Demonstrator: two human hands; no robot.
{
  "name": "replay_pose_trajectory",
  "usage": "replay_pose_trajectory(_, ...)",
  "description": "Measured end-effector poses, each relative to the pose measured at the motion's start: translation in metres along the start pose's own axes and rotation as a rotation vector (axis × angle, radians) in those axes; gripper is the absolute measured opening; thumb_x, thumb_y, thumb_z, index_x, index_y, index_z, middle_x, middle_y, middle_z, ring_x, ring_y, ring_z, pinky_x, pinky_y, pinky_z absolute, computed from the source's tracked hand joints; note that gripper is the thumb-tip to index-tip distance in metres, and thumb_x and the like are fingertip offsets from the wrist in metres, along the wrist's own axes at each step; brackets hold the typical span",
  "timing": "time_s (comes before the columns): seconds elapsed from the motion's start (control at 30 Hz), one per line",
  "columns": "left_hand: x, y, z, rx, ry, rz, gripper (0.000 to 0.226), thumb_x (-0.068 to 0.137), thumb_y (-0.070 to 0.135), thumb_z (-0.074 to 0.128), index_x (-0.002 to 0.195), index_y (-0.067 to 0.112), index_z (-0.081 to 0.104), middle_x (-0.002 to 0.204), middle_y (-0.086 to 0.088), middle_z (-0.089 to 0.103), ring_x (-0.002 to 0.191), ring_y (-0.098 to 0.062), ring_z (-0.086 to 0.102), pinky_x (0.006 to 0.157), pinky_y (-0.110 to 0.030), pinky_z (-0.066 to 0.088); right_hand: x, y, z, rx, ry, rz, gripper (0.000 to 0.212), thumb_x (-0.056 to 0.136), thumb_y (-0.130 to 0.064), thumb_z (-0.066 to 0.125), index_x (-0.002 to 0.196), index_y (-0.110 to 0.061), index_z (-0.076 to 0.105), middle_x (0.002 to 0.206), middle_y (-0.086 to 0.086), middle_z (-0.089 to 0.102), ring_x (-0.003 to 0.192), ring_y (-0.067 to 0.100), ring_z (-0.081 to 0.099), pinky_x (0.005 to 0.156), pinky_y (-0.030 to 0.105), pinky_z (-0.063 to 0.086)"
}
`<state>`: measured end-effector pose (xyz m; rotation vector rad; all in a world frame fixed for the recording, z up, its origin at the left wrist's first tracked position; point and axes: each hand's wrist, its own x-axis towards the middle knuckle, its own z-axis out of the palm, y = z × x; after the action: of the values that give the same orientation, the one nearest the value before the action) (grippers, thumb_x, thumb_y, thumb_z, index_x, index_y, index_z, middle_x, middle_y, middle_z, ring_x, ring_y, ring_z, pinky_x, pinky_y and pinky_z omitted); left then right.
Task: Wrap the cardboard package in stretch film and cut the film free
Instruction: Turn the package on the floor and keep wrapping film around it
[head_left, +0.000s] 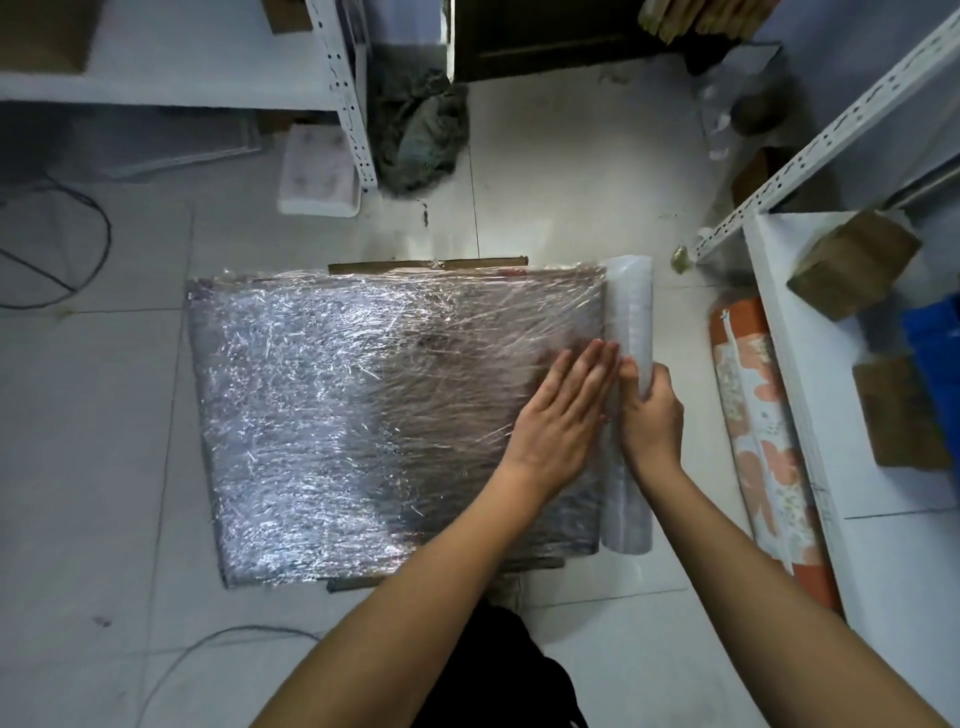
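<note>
Left hand (561, 410) lies flat, fingers straight and together, pressing on the wrapped top of the cardboard package (395, 421) near its right edge; I judge it is pinning the last layer of film so it clings and does not peel back. That package is the biggest thing here: a broad, flat slab lying on the tiled floor (104, 441), already covered in many crinkled, shiny layers, with bare cardboard strips showing only along its far and near edges. Lying flat keeps it steady while film is pulled over it.

Just beside its right edge lies the stretch film roll (628, 332), parallel to that edge, its sheet running straight off the package, so the film is not yet cut free. Keeping the roll close leaves only a short span to sever, it seems.

Right hand (649, 410) is curled round the roll at mid-length, thumb on top, holding it tight against the package.

No brand, label or readable writing shows on the film, roll or package.
</note>
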<state>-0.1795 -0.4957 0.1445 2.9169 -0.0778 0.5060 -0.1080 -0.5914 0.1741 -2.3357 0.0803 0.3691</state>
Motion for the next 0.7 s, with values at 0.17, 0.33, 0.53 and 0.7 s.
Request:
replay_pose_trajectory(0.17, -0.043, 0.021, 0.011, -0.038, -0.065, -0.102, 0.056, 0.097, 0.03, 0.037, 0.146, 0.001, 0.032, 0.154, -0.011, 0.027, 0.144, -0.025, 0.024, 0.121, -0.04, 0.011, 0.004, 0.001, 0.002, -0.041, 0.017, -0.004, 0.05, 0.095, -0.055, 0.037, 0.111, -0.009, 0.051, 0.102, 0.021, 0.063, 0.091, 0.037, 0.06, 0.078, 0.043, 0.049)
replay_pose_trajectory(0.33, -0.038, 0.024, 0.004, -0.038, -0.073, -0.121, 0.057, 0.099, 0.029, 0.032, 0.148, 0.002, 0.024, 0.156, -0.012, 0.021, 0.144, -0.024, 0.023, 0.121, -0.039, 0.005, 0.0, 0.002, -0.004, -0.033, 0.037, -0.027, 0.059, 0.091, -0.061, 0.035, 0.112, -0.008, 0.051, 0.105, 0.022, 0.062, 0.094, 0.038, 0.059, 0.08, 0.042, 0.048)
replay_pose_trajectory(0.53, -0.1, 0.019, -0.003, 0.009, -0.096, -0.125, 0.059, 0.094, 0.03, 0.044, 0.146, 0.005, 0.034, 0.154, -0.008, 0.03, 0.144, -0.021, 0.025, 0.12, -0.039, 0.013, -0.009, 0.0, -0.002, -0.022, 0.027, -0.048, 0.069, 0.083, -0.065, 0.029, 0.112, -0.007, 0.051, 0.103, 0.022, 0.061, 0.093, 0.039, 0.058, 0.079, 0.043, 0.048)
replay_pose_trajectory(0.7, -0.106, 0.02, 0.001, 0.027, -0.104, -0.107, 0.058, 0.094, 0.029, 0.042, 0.145, 0.004, 0.035, 0.154, -0.008, 0.028, 0.144, -0.02, 0.023, 0.121, -0.039, 0.011, -0.011, 0.006, -0.005, -0.012, 0.05, -0.065, 0.067, 0.085, -0.062, 0.031, 0.111, -0.004, 0.051, 0.106, 0.025, 0.061, 0.096, 0.039, 0.057, 0.074, 0.036, 0.04)
